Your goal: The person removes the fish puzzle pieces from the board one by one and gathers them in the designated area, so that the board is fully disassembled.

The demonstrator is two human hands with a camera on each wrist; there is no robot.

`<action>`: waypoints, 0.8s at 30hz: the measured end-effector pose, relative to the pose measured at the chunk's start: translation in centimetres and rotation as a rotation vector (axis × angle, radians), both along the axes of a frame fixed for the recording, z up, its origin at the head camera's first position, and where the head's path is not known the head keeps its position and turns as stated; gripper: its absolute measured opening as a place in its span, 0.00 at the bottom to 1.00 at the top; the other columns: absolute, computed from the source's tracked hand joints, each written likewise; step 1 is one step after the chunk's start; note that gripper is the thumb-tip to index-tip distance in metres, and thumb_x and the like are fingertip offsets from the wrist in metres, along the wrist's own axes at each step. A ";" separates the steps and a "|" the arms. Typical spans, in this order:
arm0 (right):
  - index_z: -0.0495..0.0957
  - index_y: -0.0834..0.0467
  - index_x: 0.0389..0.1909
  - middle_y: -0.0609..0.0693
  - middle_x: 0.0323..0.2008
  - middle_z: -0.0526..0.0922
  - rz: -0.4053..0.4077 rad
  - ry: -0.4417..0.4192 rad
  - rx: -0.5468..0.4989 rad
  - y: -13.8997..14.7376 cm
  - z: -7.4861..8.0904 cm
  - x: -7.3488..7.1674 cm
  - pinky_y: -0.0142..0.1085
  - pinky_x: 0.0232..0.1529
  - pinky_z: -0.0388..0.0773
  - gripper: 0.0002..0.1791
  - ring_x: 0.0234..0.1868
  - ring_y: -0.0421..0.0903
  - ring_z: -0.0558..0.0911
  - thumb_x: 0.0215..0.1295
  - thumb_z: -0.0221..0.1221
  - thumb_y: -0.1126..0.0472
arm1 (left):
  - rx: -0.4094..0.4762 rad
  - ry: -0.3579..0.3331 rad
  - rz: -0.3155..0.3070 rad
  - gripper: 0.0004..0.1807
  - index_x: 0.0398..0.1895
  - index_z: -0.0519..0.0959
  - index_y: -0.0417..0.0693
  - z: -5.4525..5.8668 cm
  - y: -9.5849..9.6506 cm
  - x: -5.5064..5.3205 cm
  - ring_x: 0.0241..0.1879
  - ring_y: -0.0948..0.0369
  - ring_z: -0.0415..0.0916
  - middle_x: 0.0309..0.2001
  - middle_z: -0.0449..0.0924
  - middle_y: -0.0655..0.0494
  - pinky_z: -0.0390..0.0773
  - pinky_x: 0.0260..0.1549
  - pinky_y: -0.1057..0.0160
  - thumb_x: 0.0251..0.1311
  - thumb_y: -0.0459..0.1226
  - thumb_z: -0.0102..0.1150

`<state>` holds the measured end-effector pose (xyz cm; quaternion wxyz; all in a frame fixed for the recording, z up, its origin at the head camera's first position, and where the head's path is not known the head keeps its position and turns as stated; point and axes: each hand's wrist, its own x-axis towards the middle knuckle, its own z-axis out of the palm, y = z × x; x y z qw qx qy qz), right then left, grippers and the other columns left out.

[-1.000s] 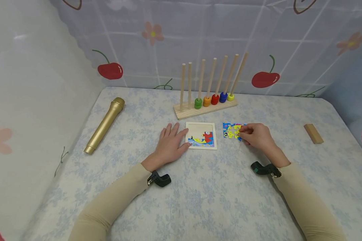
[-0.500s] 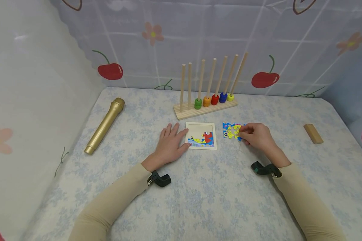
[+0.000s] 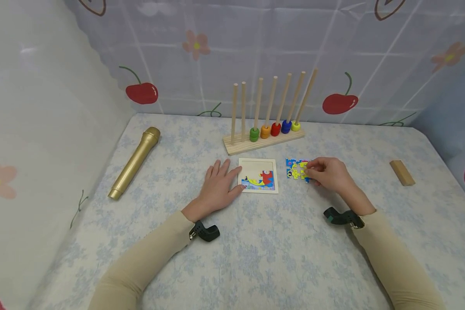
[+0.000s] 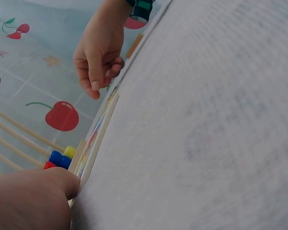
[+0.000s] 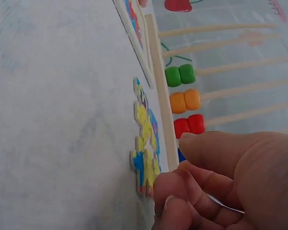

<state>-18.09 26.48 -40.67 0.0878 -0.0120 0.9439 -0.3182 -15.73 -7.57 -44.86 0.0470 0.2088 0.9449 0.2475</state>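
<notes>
A square puzzle frame [image 3: 257, 165] lies in the middle of the table, with blue, yellow and red pieces [image 3: 267, 179] along its lower and right part. My left hand [image 3: 217, 185] rests flat at its left side, fingers spread, with thumb and index fingertip on the frame's edge. Right of the frame lies a patch of loose jigsaw pieces [image 3: 292, 163], mainly yellow and blue. My right hand [image 3: 330, 174] hovers at its right edge, fingers loosely bent. In the right wrist view a gap shows between thumb [image 5: 197, 143] and fingers, with no piece visible between them.
Behind the frame stands a wooden peg rack [image 3: 240, 148] with upright rods and coloured beads. A gold microphone [image 3: 135, 161] lies at the left, a small wooden block [image 3: 402, 173] at the far right. A patterned curtain [image 3: 224, 56] hangs along the back.
My right hand has edged slightly left and covers a bit more of the loose pieces. The left hand and the puzzle frame stay in place.
</notes>
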 end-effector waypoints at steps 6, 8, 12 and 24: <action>0.82 0.65 0.54 0.58 0.35 0.82 0.098 0.020 0.020 -2.8 1.4 -1.0 0.35 0.26 0.74 0.19 0.27 0.47 0.77 0.69 0.63 0.58 | 0.001 0.000 0.002 0.33 0.77 0.66 0.52 -0.2 -0.2 -0.1 0.81 0.35 0.39 0.81 0.50 0.37 0.44 0.76 0.34 0.73 0.51 0.53; 0.82 0.65 0.55 0.59 0.38 0.83 0.141 0.018 0.016 -4.0 1.7 -1.4 0.34 0.28 0.75 0.19 0.30 0.47 0.79 0.68 0.64 0.58 | 0.001 -0.001 -0.001 0.33 0.77 0.66 0.52 -0.2 -0.2 -0.1 0.81 0.35 0.39 0.81 0.50 0.38 0.44 0.76 0.34 0.73 0.52 0.53; 0.82 0.64 0.56 0.61 0.44 0.86 0.234 0.021 0.007 -6.4 1.7 -2.0 0.34 0.32 0.77 0.19 0.34 0.50 0.80 0.67 0.65 0.59 | -0.003 -0.009 -0.005 0.33 0.78 0.65 0.53 -0.2 -0.1 -0.2 0.82 0.36 0.38 0.81 0.49 0.38 0.43 0.77 0.35 0.73 0.52 0.52; 0.81 0.64 0.59 0.59 0.48 0.85 0.334 -0.038 0.101 -9.6 0.7 -1.9 0.38 0.42 0.77 0.24 0.40 0.50 0.78 0.63 0.69 0.61 | -0.023 -0.020 0.002 0.33 0.78 0.65 0.53 0.1 0.0 -0.2 0.82 0.37 0.38 0.82 0.49 0.38 0.42 0.77 0.35 0.73 0.53 0.52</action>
